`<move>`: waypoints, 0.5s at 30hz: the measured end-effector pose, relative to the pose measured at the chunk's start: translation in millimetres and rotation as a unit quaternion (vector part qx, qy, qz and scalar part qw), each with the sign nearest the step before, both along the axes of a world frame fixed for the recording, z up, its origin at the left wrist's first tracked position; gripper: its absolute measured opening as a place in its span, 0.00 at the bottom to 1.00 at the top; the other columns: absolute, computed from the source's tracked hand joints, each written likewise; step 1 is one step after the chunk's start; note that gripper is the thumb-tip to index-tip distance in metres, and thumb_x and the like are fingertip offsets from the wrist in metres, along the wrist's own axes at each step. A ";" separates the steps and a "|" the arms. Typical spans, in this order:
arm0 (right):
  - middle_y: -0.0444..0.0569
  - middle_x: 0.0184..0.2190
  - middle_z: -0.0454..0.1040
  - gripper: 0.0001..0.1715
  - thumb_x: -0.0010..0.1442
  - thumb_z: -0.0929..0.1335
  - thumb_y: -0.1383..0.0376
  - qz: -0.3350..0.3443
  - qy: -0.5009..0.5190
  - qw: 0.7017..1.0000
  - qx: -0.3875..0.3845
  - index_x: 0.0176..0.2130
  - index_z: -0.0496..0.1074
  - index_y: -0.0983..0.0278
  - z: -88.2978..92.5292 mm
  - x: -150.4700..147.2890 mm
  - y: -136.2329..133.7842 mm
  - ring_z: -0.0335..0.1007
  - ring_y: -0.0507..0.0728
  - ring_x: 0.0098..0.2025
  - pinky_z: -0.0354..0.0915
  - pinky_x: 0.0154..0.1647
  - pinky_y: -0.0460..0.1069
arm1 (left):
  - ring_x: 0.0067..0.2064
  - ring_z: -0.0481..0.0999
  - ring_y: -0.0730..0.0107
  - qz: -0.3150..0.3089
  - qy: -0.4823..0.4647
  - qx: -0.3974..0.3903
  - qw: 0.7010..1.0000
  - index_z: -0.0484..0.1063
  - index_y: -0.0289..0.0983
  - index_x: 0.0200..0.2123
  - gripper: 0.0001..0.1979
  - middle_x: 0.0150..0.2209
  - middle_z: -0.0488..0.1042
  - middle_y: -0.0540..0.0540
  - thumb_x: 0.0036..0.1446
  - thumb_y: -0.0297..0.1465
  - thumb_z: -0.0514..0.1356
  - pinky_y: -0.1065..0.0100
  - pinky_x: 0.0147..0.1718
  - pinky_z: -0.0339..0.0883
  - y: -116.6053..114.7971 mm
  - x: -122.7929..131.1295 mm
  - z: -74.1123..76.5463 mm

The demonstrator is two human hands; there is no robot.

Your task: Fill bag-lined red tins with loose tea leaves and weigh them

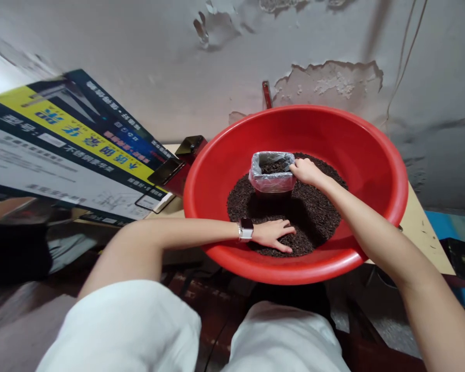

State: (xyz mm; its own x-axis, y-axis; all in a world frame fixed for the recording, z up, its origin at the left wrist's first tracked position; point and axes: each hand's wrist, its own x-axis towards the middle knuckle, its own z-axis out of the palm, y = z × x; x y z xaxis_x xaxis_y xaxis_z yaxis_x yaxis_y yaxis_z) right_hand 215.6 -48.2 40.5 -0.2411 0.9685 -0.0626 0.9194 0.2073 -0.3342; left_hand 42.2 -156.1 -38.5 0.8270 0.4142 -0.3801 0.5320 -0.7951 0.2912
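A wide red basin [356, 124] holds a heap of small dark loose leaves or grains, perhaps tea [236, 201]. Above the heap, a small box lined with a clear plastic bag [273, 181] is tilted a little and has some of the same dark stuff inside. My right hand [307, 171] grips the box's right rim, with the fingers closed over the plastic. Lower in the basin, my left hand [273, 233] lies palm down on the dark heap, fingers spread. A watch [245, 229] sits on my left wrist.
The basin rests on a pale wooden table [426, 232] against a peeling wall [225, 77]. A large printed carton [73, 139] leans at the left. Dark red containers [174, 173] stand between it and the basin. A black box [463, 258] lies at the far right.
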 end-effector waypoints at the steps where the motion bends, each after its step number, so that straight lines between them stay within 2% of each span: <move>1: 0.66 0.51 0.73 0.27 0.65 0.54 0.61 -0.002 -0.005 1.000 0.000 0.49 0.73 0.72 0.4 0.6 -0.7 0.69 0.68 0.53 0.63 0.50 0.54 | 0.47 0.73 0.55 -0.008 -0.009 0.022 1.000 0.67 0.37 0.54 0.25 0.49 0.70 0.37 0.59 0.48 0.58 0.63 0.45 0.67 0.7 1.2 -4.7; 4: 0.66 0.50 0.74 0.27 0.65 0.54 0.61 0.000 -0.012 1.000 -0.004 0.49 0.73 0.72 1.2 3.1 -2.5 0.70 0.67 0.52 0.63 0.49 0.52 | 0.39 0.75 0.61 -0.027 -0.013 0.058 0.998 0.70 0.39 0.47 0.16 0.41 0.72 0.42 0.62 0.43 0.57 0.68 0.35 0.67 4.0 5.9 -10.9; 6: 0.66 0.50 0.74 0.27 0.66 0.54 0.61 0.004 -0.010 1.000 -0.009 0.48 0.73 0.72 1.2 4.2 -3.0 0.71 0.66 0.51 0.63 0.47 0.51 | 0.35 0.75 0.64 -0.028 -0.023 0.058 0.998 0.70 0.39 0.44 0.15 0.39 0.72 0.44 0.62 0.43 0.57 0.70 0.30 0.64 5.6 7.7 -2.8; 7: 0.66 0.50 0.74 0.27 0.66 0.54 0.61 0.007 -0.007 1.000 -0.010 0.48 0.73 0.72 1.0 4.4 -3.0 0.71 0.66 0.51 0.63 0.47 0.51 | 0.34 0.74 0.65 -0.017 -0.040 0.059 0.997 0.70 0.39 0.43 0.14 0.38 0.72 0.45 0.62 0.43 0.57 0.71 0.29 0.64 6.7 7.8 6.0; 9: 0.65 0.50 0.74 0.27 0.66 0.54 0.62 0.011 0.000 1.000 -0.009 0.48 0.73 0.71 0.8 4.3 -2.7 0.71 0.66 0.51 0.62 0.45 0.51 | 0.34 0.74 0.67 0.021 -0.104 0.064 0.992 0.70 0.38 0.43 0.14 0.38 0.72 0.46 0.64 0.42 0.56 0.71 0.32 0.64 10.9 6.5 32.8; 11: 0.65 0.49 0.75 0.26 0.66 0.54 0.62 0.015 0.007 1.000 -0.009 0.47 0.74 0.71 0.9 3.9 -2.3 0.72 0.65 0.50 0.62 0.45 0.50 | 0.38 0.74 0.68 0.073 -0.192 0.080 0.975 0.69 0.37 0.44 0.13 0.39 0.73 0.46 0.65 0.40 0.54 0.70 0.39 0.65 20.8 3.9 67.7; 13: 0.64 0.49 0.75 0.25 0.66 0.54 0.63 0.017 0.010 1.000 -0.012 0.47 0.74 0.71 1.6 3.5 -2.2 0.72 0.65 0.50 0.62 0.44 0.50 | 0.42 0.73 0.67 0.127 -0.273 0.121 0.946 0.69 0.36 0.45 0.12 0.41 0.73 0.45 0.65 0.38 0.53 0.68 0.45 0.65 37.9 1.4 102.3; 15: 0.63 0.49 0.75 0.25 0.66 0.54 0.63 0.016 0.012 1.000 -0.013 0.47 0.73 0.71 2.7 3.8 -2.6 0.72 0.64 0.50 0.61 0.44 0.49 | 0.44 0.72 0.66 0.181 -0.318 0.179 0.913 0.69 0.34 0.46 0.12 0.43 0.73 0.44 0.65 0.36 0.54 0.67 0.47 0.64 60.6 -0.2 128.3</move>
State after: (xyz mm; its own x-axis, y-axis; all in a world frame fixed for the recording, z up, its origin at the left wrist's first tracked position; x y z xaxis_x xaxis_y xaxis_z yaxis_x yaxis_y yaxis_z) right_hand 219.4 -50.8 43.3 -0.2738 0.9583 -0.0816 0.9038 0.2274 -0.3625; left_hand 42.0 -95.4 89.8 0.6179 0.7082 0.3416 0.5929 -0.7050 0.3891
